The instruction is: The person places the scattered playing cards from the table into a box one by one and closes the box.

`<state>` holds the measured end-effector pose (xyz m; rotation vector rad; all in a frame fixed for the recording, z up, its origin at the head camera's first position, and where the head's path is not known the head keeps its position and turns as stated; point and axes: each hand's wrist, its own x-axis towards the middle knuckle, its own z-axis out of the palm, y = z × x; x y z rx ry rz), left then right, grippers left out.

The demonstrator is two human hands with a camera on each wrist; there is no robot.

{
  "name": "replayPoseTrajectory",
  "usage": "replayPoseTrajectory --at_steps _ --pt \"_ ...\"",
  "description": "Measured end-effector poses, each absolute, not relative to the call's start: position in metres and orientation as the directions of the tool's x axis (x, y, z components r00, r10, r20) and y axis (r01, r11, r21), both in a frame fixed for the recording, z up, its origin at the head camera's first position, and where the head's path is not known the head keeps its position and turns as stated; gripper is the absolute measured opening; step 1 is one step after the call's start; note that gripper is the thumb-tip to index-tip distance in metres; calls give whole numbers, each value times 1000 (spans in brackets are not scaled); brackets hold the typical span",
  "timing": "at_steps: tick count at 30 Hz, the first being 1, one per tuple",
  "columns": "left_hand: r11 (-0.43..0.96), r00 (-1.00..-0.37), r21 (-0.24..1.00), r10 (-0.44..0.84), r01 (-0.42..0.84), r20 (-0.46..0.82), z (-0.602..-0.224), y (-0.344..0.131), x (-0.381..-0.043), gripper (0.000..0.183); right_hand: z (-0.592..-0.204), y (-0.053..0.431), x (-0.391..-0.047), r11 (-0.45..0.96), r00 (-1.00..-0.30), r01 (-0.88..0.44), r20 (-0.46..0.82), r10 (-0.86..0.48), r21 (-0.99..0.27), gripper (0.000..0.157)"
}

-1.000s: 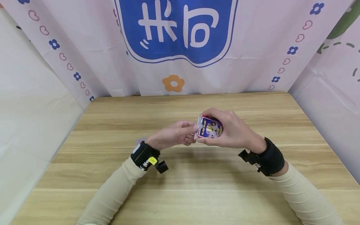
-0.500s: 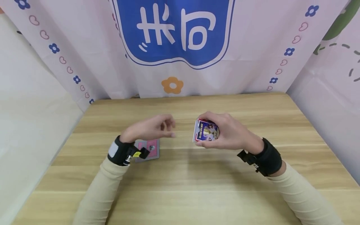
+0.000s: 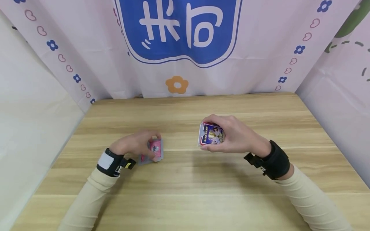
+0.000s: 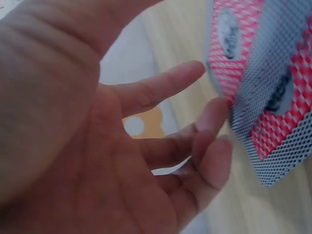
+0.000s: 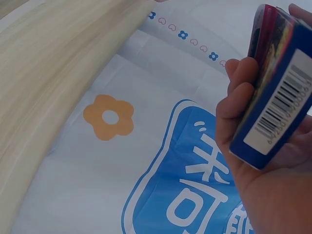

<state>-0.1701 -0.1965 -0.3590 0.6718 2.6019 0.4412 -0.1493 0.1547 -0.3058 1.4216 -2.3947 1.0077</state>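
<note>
Playing cards with red-and-white patterned backs [image 3: 156, 148] lie face down in overlapping piles on the left of the table. My left hand [image 3: 134, 143] is over them, its thumb at their near edge and its curled fingers at the far edge. In the left wrist view, fingertips meet the grey border of the cards [image 4: 273, 92]; the thumb's tip is out of view. Held up right of centre, a blue and red card box [image 3: 213, 134] is gripped by my right hand [image 3: 238, 136] between thumb and fingers. Its barcode end [image 5: 279, 105] shows in the right wrist view.
The wooden table [image 3: 185, 192] stretches around both hands. Behind it hangs a white cloth [image 3: 260, 70] with a blue emblem and an orange flower. Pale cloth walls stand at the left and right sides.
My left hand has moved away from the card box, leftward and down to the cards, its fingers closing at their edges. The right hand holds the box almost where it was.
</note>
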Motion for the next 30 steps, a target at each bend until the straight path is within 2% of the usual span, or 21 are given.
replayPoseTrajectory --at_steps 5,15,19,23,25,30 --pt "845 -815 380 496 375 -298 -364 -197 -174 82 -305 155 -150 315 -527 -832 469 -709 -457 62" --pt "872 -846 335 455 358 -280 -365 -194 -174 71 -305 155 -149 319 -533 -824 450 -717 -467 64" --pt "864 -849 321 470 387 -243 -361 -195 -173 62 -306 154 -149 324 -539 -819 442 -717 -473 64" --pt "818 -811 312 552 483 -193 -355 -196 -175 37 -307 154 -149 334 -550 -811 431 -716 -480 64" --pt "784 -788 360 589 505 -177 -350 -197 -174 23 -307 153 -149 333 -549 -812 430 -717 -480 64" --pt "691 -778 557 616 460 -122 -336 -189 -168 19 -309 152 -149 337 -545 -816 432 -719 -470 63"
